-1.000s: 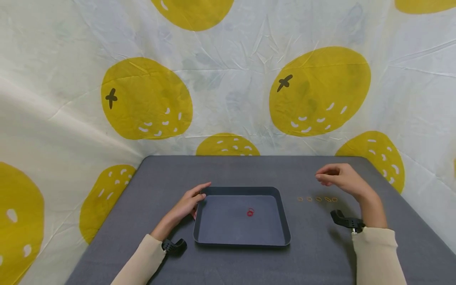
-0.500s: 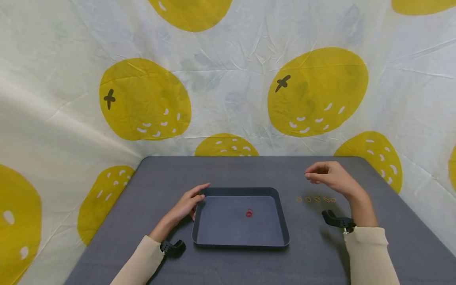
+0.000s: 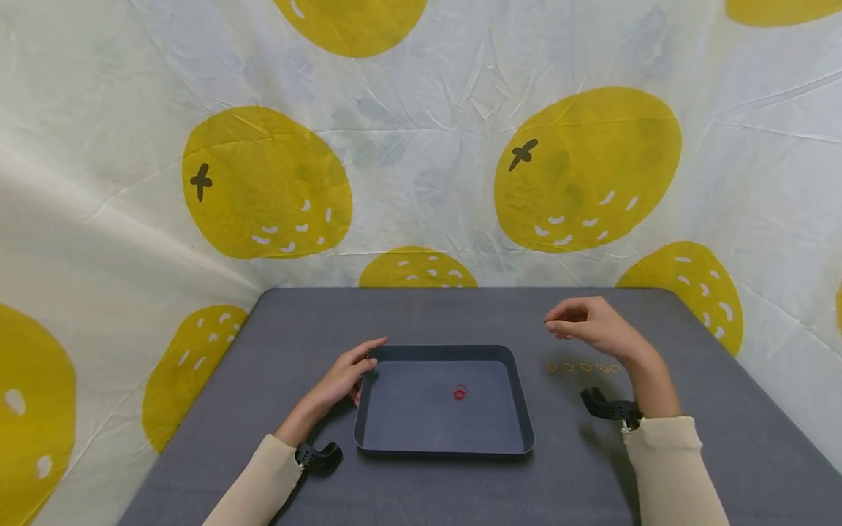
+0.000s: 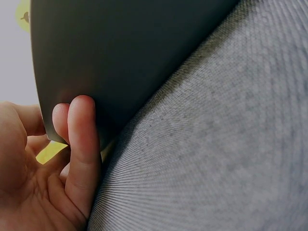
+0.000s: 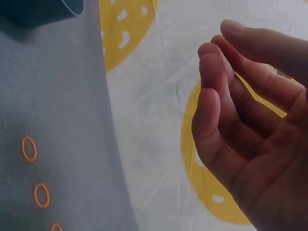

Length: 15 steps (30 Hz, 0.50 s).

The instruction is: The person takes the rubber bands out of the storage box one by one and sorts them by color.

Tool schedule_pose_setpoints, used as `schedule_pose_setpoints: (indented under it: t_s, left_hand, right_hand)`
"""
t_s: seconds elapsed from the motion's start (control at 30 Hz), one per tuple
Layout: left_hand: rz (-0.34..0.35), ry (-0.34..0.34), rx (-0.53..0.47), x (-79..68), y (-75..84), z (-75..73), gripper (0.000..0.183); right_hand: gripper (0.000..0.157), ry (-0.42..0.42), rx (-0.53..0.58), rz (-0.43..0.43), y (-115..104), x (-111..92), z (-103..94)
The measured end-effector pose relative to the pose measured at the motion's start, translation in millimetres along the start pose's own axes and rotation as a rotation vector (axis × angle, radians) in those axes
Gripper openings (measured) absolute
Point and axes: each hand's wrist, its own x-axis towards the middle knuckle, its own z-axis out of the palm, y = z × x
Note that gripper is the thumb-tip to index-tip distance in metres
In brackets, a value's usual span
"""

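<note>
My left hand (image 3: pixel 342 376) grips the upper left corner of a dark grey tray (image 3: pixel 526 416), thumb at the rim. In the left wrist view, its fingers (image 4: pixel 83 125) lie against the outer wall of the tray (image 4: pixel 134 43). A few thin red rubber bands (image 3: pixel 460 394) lie together on the tray floor, right of its middle. My right hand (image 3: pixel 585 321) hovers right of the tray, fingers loosely bent. Nothing shows between thumb and fingertips in the right wrist view. Below it on the table, several orange rubber bands (image 3: pixel 585 367) lie in a row.
The grey cloth-covered table (image 3: pixel 421 489) runs back to a white curtain (image 3: pixel 421 190) printed with big yellow fruit. In the right wrist view, a tray corner (image 5: pixel 48 12) shows at the upper left, above separate orange rubber bands (image 5: pixel 42 195).
My right hand has drifted left, from above the right end of the orange row toward its left end. The left hand, tray and rubber bands stay in place.
</note>
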Motion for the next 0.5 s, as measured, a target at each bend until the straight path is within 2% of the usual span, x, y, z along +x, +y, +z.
schedule_pose_setpoints:
  t_s: [0.5]
  left_hand:
    - [-0.002, -0.007, -0.002, 0.0, -0.5, 0.4, 0.047]
  right_hand:
    - [0.018, -0.04, -0.003, -0.034, -14.5, 10.7, 20.8]
